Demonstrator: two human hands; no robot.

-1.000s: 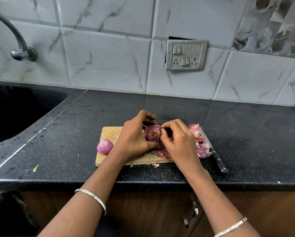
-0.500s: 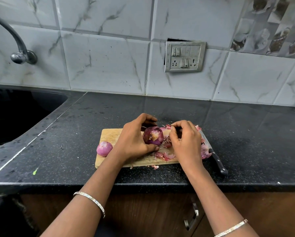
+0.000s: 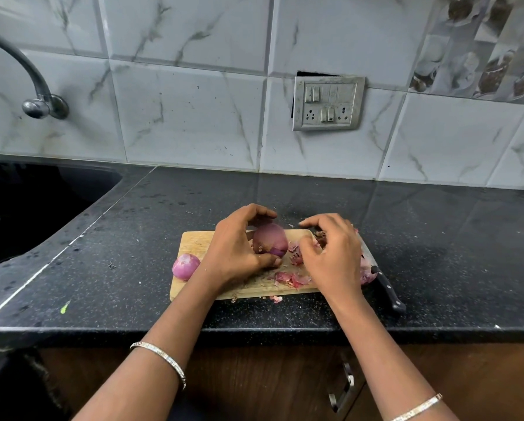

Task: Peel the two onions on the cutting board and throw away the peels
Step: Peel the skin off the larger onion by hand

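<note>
Nearest me, under the two forearms, I see a silver bangle on the left wrist (image 3: pixel 163 356) and another on the right wrist (image 3: pixel 418 407), with a metal drawer handle (image 3: pixel 344 387) between them, below the counter edge.

Just ahead of the wrists the black countertop (image 3: pixel 127 268) carries a wooden cutting board (image 3: pixel 195 243), and one loose peel scrap (image 3: pixel 276 299) lies just off its near edge. Pink peels (image 3: pixel 291 279) lie on the board between the two hands.

My left hand (image 3: pixel 236 253) curls round a red onion (image 3: pixel 271 241), thumb beneath it and fingers arched over its top, holding it just above the board. The onion is partly peeled, with darker skin low on its side.

My right hand (image 3: pixel 333 256) hovers just right of that onion, fingers loosely spread and arched over the scraps. Its thumb tip sits beside a scrap, and I cannot tell whether it pinches it.

Left of the left hand, a smaller peeled onion (image 3: pixel 185 266) rests at the board's edge. Right of the right hand lies a knife (image 3: pixel 388 291), its black handle towards me, with more peel beside its blade.

Farther out, well left of the left hand, are the dark sink (image 3: pixel 27 208) and the tap (image 3: pixel 39 92). Beyond both hands, a switch plate (image 3: pixel 327 103) sits on the tiled wall.
</note>
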